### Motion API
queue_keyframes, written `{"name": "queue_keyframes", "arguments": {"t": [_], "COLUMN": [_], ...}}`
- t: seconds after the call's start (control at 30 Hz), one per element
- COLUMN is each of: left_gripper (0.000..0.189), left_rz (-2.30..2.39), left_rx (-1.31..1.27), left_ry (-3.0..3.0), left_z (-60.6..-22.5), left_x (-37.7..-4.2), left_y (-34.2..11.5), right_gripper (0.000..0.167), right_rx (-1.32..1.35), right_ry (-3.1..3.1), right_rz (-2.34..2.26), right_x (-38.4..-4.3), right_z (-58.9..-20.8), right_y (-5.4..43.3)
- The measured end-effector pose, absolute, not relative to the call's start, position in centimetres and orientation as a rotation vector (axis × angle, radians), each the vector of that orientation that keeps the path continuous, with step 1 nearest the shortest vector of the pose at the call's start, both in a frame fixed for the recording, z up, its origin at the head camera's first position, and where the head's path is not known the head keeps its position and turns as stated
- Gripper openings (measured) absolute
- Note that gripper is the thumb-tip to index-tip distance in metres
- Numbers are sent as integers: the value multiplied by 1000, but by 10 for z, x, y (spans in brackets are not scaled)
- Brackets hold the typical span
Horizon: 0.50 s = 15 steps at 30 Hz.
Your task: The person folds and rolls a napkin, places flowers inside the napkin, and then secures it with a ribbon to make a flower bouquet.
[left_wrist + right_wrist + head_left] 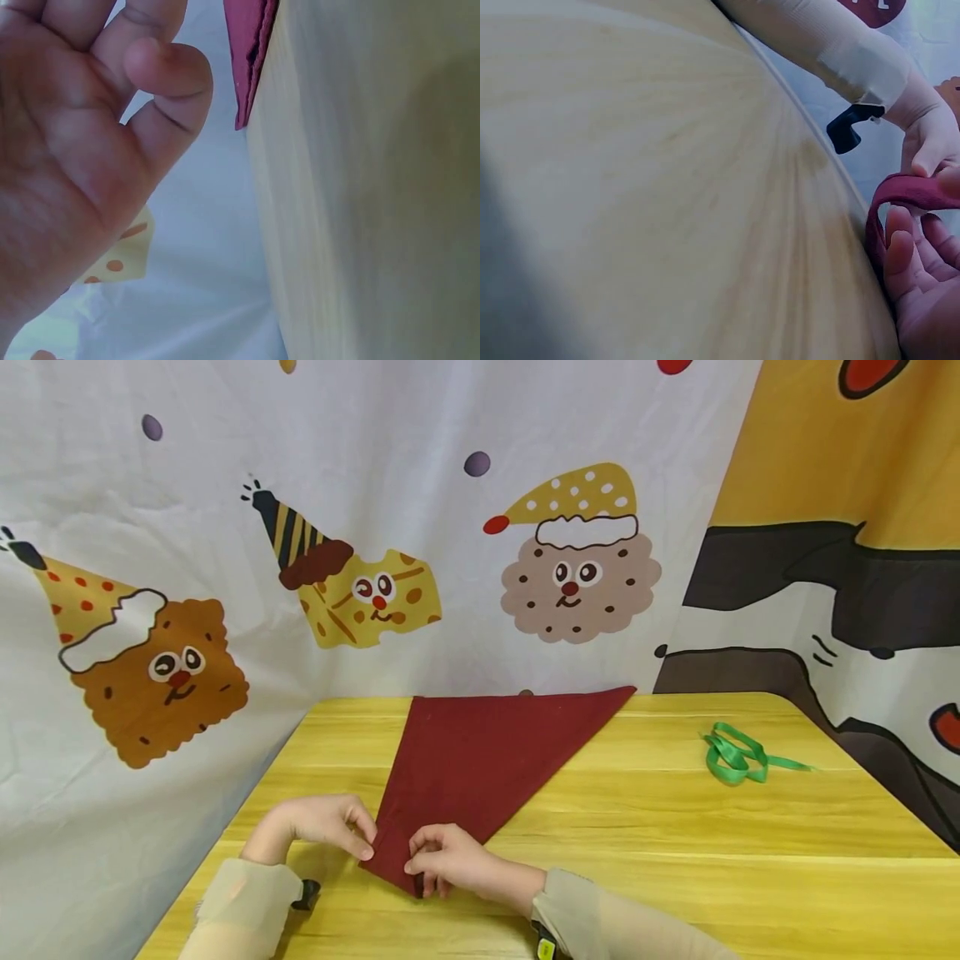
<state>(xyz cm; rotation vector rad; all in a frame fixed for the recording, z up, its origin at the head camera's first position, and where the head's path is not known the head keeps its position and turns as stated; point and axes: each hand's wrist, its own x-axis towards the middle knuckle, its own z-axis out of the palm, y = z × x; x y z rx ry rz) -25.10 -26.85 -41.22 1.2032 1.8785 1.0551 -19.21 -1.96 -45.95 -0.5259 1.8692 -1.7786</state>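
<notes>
Nearest us, the right hand (446,862) pinches the near end of a dark red cloth (472,768) between thumb and fingers. Just left of that grip, the left hand (326,822) bends thumb and forefinger close together at the cloth's edge; we cannot tell whether they pinch it. Beyond both hands, the cloth widens across a yellow wood-grain table (675,827). Farther off, right of the grip, we see a green ribbon (726,767); behind hangs a cartoon-printed curtain (390,435).
</notes>
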Motion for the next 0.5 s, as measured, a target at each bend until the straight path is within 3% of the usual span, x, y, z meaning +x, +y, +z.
{"name": "queue_keyframes", "arguments": {"t": [0.23,0.5], "left_gripper": [19,25], "left_rz": [1006,965], "left_rx": [1187,1183], "left_ry": [1940,1942], "left_z": [-414,-416], "left_x": [-250,-250], "left_y": [-263,-253], "right_gripper": [18,15], "right_rx": [-383,-444], "right_ry": [1801,1941], "right_rz": [-1909,-1902], "right_x": [-200,-214], "right_z": [-457,-453], "right_y": [-19,-10]}}
